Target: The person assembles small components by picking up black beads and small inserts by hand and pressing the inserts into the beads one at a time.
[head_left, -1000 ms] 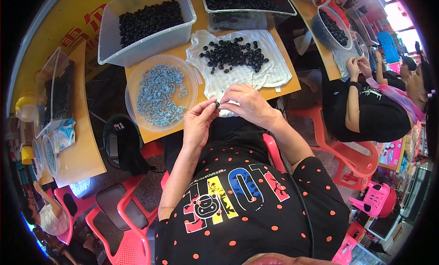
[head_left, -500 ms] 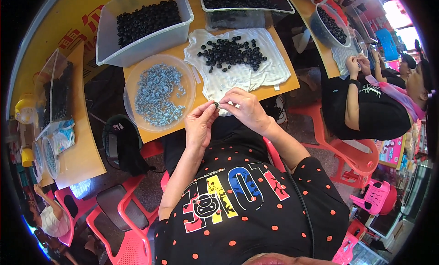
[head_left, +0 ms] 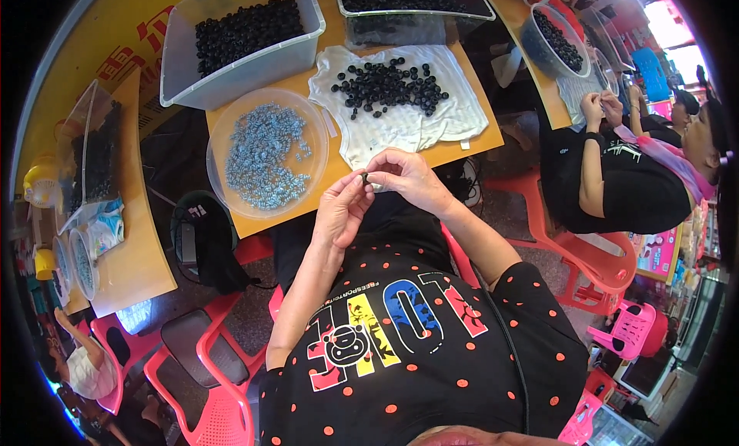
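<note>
Both hands meet at the table edge: left hand [head_left: 341, 211] and right hand [head_left: 406, 178] pinch one small dark piece [head_left: 365, 179] between nearly closed fingertips. Best kept low over the white cloth [head_left: 431, 122], so a slip lands there. Count: one round dish [head_left: 231, 186] of pale blue-grey pieces, two clear bins [head_left: 231, 76] of black beads, several dozen loose beads [head_left: 389, 82] on the cloth.

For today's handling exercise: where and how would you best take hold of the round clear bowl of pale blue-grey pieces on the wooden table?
Probably grip the round clear bowl by its thin rim, at opposite sides, hands coming from the near table edge. It is wide, shallow and full of loose pale blue-grey pieces, so two level holds should keep it from tipping. Its near rim overhangs the wooden table slightly, leaving room for fingers beneath.
</note>
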Available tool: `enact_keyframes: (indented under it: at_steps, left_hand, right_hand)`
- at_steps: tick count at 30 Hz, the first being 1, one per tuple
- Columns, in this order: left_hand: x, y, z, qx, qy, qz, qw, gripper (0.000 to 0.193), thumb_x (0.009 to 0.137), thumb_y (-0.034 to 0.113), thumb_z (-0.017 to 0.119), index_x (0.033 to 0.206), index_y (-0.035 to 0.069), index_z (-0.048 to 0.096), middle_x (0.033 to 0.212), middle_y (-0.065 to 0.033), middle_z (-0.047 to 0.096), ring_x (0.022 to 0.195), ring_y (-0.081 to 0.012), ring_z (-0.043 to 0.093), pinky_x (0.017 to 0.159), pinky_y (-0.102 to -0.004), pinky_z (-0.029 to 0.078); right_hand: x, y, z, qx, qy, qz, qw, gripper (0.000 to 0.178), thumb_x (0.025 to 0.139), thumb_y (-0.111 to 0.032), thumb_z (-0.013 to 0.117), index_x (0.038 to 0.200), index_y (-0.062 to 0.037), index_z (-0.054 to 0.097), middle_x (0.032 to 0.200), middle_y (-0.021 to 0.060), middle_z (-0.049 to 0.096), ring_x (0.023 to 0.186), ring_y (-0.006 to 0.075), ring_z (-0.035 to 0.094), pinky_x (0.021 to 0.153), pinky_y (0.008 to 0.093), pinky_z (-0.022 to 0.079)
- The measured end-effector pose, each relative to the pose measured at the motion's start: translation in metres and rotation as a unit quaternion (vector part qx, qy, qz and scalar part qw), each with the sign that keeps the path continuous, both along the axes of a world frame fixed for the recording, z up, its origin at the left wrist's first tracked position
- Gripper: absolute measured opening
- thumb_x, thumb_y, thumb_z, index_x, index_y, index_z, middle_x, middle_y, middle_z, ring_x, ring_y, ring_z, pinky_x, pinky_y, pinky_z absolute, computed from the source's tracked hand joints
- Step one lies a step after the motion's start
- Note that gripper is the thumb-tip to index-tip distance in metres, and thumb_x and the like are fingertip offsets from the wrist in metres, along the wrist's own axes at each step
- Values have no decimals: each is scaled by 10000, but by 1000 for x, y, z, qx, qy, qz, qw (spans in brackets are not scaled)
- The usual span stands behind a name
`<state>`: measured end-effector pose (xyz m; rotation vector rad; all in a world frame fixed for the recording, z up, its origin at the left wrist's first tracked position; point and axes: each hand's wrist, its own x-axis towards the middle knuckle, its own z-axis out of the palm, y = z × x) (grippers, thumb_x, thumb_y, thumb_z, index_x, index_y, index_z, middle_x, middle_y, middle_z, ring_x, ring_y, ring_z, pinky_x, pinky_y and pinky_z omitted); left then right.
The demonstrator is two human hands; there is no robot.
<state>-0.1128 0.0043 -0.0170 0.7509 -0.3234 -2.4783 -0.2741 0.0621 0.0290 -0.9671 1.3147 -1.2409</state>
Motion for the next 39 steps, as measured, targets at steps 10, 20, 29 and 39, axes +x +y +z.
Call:
enact_keyframes:
  at_steps: [10, 20, 29, 39]
  left_hand:
    - [-1, 1, -4, 15, -1, 25, 1000, 196, 886, 35, 603, 1077, -7, 620, 928, -86, 660, 824, -157, 647, 746, -270, 564]
    - [4, 1, 0, -43, -27, 13, 999, 207, 857, 28, 639, 1061, -7, 637, 916, -90, 662, 799, -154, 638, 731, -269, 550]
    - [4, 2, 4, -9, 10, -18, 1000, 203, 863, 44, 636, 1060, -3, 637, 925, -93, 664, 800, -151, 636, 736, -266, 542]
    - [5, 4, -1, 76, 39, -26, 996, 237, 892, 68, 606, 1118, 1, 591, 916, -81, 646, 790, -138, 624, 734, -260, 543]
  right_hand:
    - [8, 1, 2, -3, 55, -24, 998, 126, 889, -54, 597, 986, 21, 626, 903, 34, 624, 812, 65, 595, 741, 220, 495]
    - [2, 2, -13, 17, -67, -9, 998, 141, 872, -61, 630, 985, 22, 630, 903, 33, 637, 807, 88, 612, 751, 230, 506]
    - [-1, 4, -12, 55, -231, -25, 971, 110, 881, -108, 636, 943, -18, 641, 845, 16, 632, 758, 77, 600, 704, 219, 500]
    - [-51, -3, -15, -58, 405, -85, 909, 160, 804, -48, 658, 962, -33, 678, 874, 117, 629, 794, 250, 631, 701, 306, 500]
